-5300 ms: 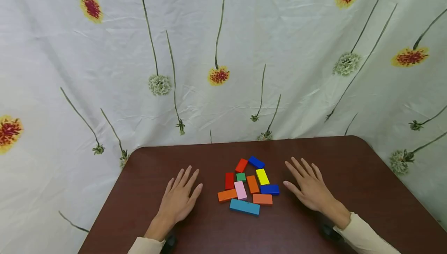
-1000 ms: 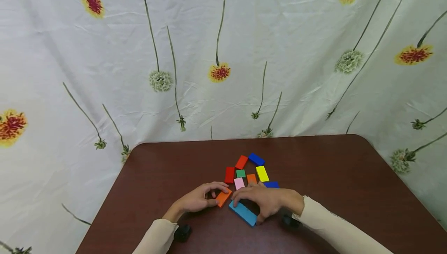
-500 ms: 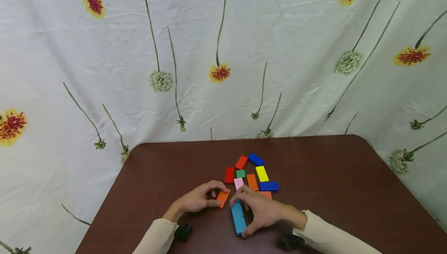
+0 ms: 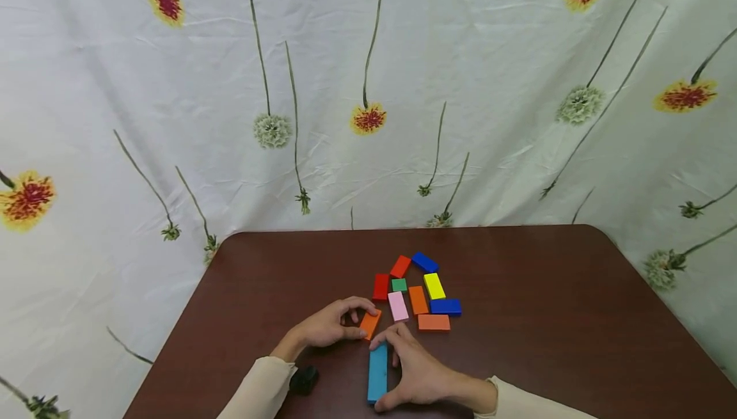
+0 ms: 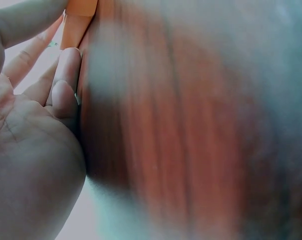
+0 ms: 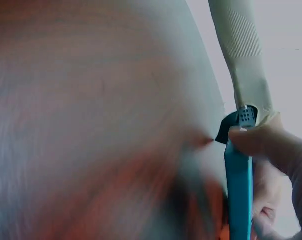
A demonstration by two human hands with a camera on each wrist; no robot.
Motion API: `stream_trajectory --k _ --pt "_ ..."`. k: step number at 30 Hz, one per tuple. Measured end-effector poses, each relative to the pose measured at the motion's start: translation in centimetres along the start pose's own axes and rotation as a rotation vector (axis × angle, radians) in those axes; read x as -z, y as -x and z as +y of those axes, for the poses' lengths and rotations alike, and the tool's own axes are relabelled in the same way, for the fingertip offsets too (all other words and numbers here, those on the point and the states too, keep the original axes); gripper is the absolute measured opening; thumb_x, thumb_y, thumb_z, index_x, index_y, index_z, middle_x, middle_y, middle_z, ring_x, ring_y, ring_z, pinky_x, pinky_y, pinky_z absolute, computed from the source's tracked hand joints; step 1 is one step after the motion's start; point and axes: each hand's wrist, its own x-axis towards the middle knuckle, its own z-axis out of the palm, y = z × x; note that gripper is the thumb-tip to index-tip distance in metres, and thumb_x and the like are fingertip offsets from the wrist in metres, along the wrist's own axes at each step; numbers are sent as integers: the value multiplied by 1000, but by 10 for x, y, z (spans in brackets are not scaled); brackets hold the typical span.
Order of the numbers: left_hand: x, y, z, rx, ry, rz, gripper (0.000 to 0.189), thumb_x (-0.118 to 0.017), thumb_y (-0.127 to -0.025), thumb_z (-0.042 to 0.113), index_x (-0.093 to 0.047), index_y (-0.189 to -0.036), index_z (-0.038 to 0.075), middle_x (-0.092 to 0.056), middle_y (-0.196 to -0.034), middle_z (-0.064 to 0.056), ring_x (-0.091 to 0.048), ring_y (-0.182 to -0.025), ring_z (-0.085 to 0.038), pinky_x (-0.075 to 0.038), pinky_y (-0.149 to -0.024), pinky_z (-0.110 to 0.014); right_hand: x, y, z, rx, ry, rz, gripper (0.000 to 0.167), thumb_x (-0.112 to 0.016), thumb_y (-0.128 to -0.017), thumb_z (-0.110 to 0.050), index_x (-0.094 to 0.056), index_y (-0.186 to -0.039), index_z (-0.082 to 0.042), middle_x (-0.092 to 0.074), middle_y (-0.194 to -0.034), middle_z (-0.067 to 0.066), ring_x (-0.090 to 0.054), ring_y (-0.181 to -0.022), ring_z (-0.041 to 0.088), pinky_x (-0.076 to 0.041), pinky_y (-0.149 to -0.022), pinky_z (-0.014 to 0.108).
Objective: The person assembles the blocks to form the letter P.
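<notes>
My left hand (image 4: 329, 324) pinches a small orange block (image 4: 370, 325) between thumb and fingers on the dark table; in the left wrist view the orange block (image 5: 80, 22) shows at the top, beyond the thumb. To its right, my right hand (image 4: 419, 371) grips a long light-blue block (image 4: 377, 373) by its two ends, thumb at the near end and fingers at the far end. The blue block points away from me, just nearer than the orange one. The right wrist view shows the blue block (image 6: 238, 190) under the right thumb.
Beyond the hands lie a pink block (image 4: 398, 306), a green block (image 4: 399, 285), a yellow block (image 4: 434, 286), a salmon block (image 4: 434, 322), an upright-lying orange block (image 4: 418, 300), plus red and blue ones. A flower-printed cloth (image 4: 322, 150) hangs behind the brown table (image 4: 518, 278).
Both hands came in from the sides and took hold of blocks. The right hand has turned the light-blue block from crosswise to lengthwise and drawn it left and nearer. The left hand has angled its orange block.
</notes>
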Motion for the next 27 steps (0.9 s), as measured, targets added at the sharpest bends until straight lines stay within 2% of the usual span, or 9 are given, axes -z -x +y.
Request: stream_trajectory --k 3,6,10,14,16,22,27 --pt "1 0 -2 10 3 11 32 -71 -94 13 -65 -125 15 -57 -121 -7 -48 -89 -17 -44 -75 -22 -7 0 -1 -37 -24 23 64 -90 -71 -27 -54 -124 -20 -37 -112 2 -44 -88 14 -38 -73 22" --pt "2 1 -3 18 -3 18 32 -71 -94 14 -65 -125 17 -57 -114 -5 -47 -87 -16 -43 -74 -22 -13 -1 -1 -71 -15 43 65 -90 -69 -28 -54 -123 -23 -36 -113 1 -44 -97 16 -39 -80 25" --pt "4 0 -3 28 -14 19 32 -72 -94 16 -65 -125 19 -55 -104 -3 -47 -86 -15 -42 -72 -21 -19 -3 -2 -93 45 51 66 -91 -67 -32 -55 -122 -27 -37 -117 -4 -42 -108 20 -39 -90 33" --pt "5 -2 -1 35 -13 21 32 -72 -93 15 -65 -124 19 -54 -100 -2 -47 -86 -15 -40 -71 -21 -25 -5 -3 -108 111 67 66 -92 -65 -34 -56 -120 -30 -38 -118 -6 -42 -108 20 -39 -89 38" --pt "5 -2 -1 26 -12 23 31 -72 -93 15 -65 -124 17 -55 -102 -4 -47 -86 -15 -40 -71 -21 -27 -5 -3 -117 135 76 65 -93 -64 -33 -57 -119 -31 -39 -118 -7 -42 -106 19 -39 -88 39" --pt "0 -2 -1 2 17 11 28 -71 -94 15 -66 -121 13 -59 -122 -8 -48 -89 -17 -43 -76 -21 -34 -6 -1 -143 134 79 63 -95 -64 -35 -59 -116 -31 -40 -116 -6 -43 -103 18 -40 -86 40" --pt "-2 -1 1 0 31 17 26 -71 -94 13 -66 -120 11 -59 -125 -9 -48 -89 -19 -40 -74 -21 -37 -6 2 -129 133 63 62 -94 -66 -39 -60 -118 -31 -41 -117 -8 -41 -102 14 -39 -84 38"
